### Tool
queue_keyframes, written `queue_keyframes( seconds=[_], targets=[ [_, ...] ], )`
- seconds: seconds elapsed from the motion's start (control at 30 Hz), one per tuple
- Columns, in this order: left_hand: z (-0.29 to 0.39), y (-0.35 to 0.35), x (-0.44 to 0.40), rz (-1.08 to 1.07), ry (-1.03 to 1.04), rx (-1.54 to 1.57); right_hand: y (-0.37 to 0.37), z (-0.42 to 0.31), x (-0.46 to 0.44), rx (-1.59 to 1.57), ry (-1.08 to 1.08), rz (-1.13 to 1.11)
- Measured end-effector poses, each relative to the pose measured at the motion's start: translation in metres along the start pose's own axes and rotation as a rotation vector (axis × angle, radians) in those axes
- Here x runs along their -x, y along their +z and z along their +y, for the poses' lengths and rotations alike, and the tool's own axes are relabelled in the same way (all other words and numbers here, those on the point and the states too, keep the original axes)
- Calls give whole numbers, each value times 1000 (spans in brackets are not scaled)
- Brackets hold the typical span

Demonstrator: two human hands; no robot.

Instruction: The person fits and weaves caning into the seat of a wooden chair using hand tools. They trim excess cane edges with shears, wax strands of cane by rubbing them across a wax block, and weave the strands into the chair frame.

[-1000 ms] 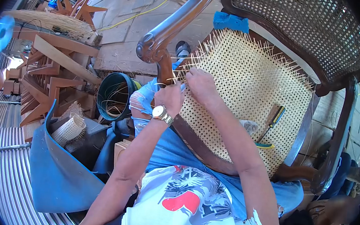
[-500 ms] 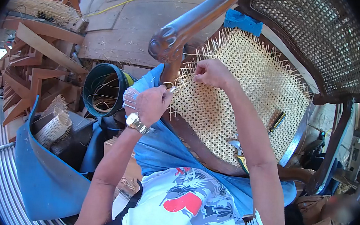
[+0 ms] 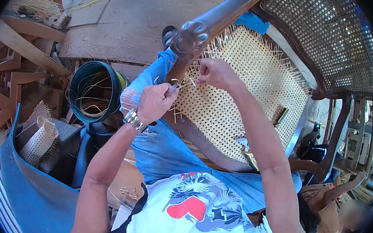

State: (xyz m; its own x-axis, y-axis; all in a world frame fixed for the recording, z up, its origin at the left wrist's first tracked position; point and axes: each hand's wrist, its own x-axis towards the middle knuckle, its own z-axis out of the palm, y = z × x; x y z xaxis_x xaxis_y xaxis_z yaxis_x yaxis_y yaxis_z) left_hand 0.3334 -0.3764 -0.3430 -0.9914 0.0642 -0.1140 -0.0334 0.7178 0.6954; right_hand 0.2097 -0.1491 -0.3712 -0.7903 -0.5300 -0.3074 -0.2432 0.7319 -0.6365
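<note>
My left hand (image 3: 154, 103) is closed at the left edge of the woven cane seat (image 3: 249, 73), beside the carved wooden armrest (image 3: 192, 37). Between its thumb and fingers shows a small grey, blade-like piece (image 3: 173, 88), too small to name surely. Across from it, over the cane, my right hand (image 3: 215, 73) is pinched shut on a thin pale cane strand (image 3: 192, 82). Loose strand ends stick up around the seat's rim. A tool with a metal head (image 3: 243, 142) lies on the cane, partly behind my right forearm. Farther right rests a dark-and-yellow tool (image 3: 280, 116).
A green bucket (image 3: 74, 88) with cane strands stands to the left. Below it are rolled cane webbing (image 3: 40, 143) and a blue sheet (image 3: 23, 181). Wooden parts (image 3: 8, 81) are stacked far left. The chair's cane back (image 3: 328, 45) rises upper right. Another person (image 3: 326, 199) sits lower right.
The view has shifted, so the bucket and wood sit farther left. My hands stay close together at the seat's left edge. The other person's arm now shows raised.
</note>
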Motion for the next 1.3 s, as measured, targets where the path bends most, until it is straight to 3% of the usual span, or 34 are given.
queue_keyframes(
  seconds=[0.13, 0.17, 0.27, 0.47, 0.57, 0.63, 0.73, 0.8, 0.9, 1.03, 1.13, 1.23, 1.3],
  targets=[
    [5, 14, 3, 123, 119, 37, 12, -2, -1, 313, -242, 153],
    [10, 21, 4, 146, 116, 50, 14, 6, -7, 378, -386, 154],
    [31, 31, 1, 203, 104, 59, 7, 7, -9, 443, -475, 103],
    [47, 33, -7, 197, 95, 4, 19, -3, 4, 492, -313, 218],
    [43, 32, -7, 196, 119, -30, 32, 2, 15, 357, -346, 383],
    [51, 11, 5, 114, 25, -43, 42, 3, 29, 232, -282, 465],
    [58, -20, 44, 139, -82, 26, 80, -12, 80, 382, -184, 639],
    [53, -30, 67, 169, -157, 71, 106, -21, 129, 313, -237, 436],
    [36, -27, 92, 150, -308, 110, 105, -17, 171, 241, -246, 314],
    [57, 2, 91, -14, -317, 224, 71, -2, 147, 340, -9, 565],
    [48, 48, 70, 62, 102, 53, 69, 7, 130, 512, -69, 342],
    [60, 79, 41, 108, 163, -194, 59, 9, 122, 447, -98, 372],
    [65, 92, 20, 30, 104, -234, 65, 18, 123, 441, -122, 427]
  ],
)
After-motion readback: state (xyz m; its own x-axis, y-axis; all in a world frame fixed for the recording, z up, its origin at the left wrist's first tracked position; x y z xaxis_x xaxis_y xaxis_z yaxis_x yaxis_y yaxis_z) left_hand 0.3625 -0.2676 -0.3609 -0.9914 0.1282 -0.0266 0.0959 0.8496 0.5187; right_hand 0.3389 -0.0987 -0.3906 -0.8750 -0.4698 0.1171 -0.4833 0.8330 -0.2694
